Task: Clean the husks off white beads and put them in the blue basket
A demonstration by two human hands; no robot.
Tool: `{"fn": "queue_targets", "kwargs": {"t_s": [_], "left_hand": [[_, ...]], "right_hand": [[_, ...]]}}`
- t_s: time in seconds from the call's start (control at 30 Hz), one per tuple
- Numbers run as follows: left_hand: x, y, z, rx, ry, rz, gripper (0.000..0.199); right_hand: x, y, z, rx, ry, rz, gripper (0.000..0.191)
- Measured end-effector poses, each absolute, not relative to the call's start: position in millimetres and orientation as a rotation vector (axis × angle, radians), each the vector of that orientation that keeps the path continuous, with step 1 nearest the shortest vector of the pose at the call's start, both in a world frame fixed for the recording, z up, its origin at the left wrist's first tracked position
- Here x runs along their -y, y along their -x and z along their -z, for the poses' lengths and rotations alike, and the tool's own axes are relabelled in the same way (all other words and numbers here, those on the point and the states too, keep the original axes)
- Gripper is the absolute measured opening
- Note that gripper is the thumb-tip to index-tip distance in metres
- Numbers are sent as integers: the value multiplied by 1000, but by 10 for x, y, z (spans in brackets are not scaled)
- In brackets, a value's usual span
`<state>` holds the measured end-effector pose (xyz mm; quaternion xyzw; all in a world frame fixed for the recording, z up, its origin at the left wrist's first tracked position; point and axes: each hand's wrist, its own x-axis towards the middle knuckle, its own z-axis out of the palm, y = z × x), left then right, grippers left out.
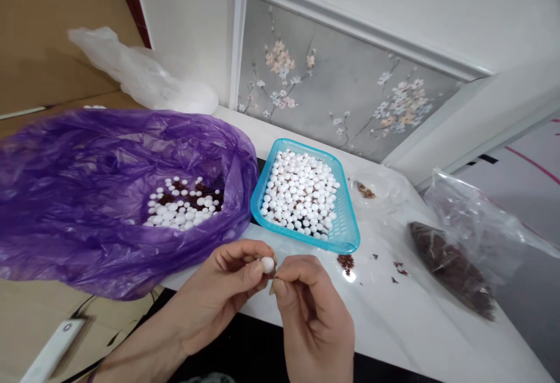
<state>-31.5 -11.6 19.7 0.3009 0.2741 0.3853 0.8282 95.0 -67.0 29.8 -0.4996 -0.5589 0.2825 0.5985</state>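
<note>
My left hand pinches a white ball between thumb and fingers, in front of the blue basket. Touching or nearly touching it, my right hand is closed in a pinch just right of the ball; what its fingertips hold is too small to make out. Many white balls fill the blue basket behind my hands. To the left, a purple plastic bag lies open with more white balls and dark brown pieces inside.
A clear bag of dark brown material lies at the right. Small brown bits are on the white table. A clear bag sits behind the purple one. A white power strip is at lower left.
</note>
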Motion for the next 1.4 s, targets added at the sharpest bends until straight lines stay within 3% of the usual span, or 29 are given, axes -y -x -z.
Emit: {"fn": "queue_targets", "kwargs": {"t_s": [0.43, 0.97, 1.17, 1.4], "left_hand": [[158, 318, -185, -679, -658, -917, 16], [122, 339, -189, -658, -817, -948, 8], [149, 307, -200, -661, -674, -864, 11], [132, 345, -223, -681, -705, -902, 27]], "right_hand": [[679, -917, -266, 1320, 1221, -540, 14], [639, -904, -289, 1075, 1323, -820, 9], [602, -1014, -301, 925, 1200, -1059, 17], [671, -1101, -267, 891, 1271, -900, 16]]}}
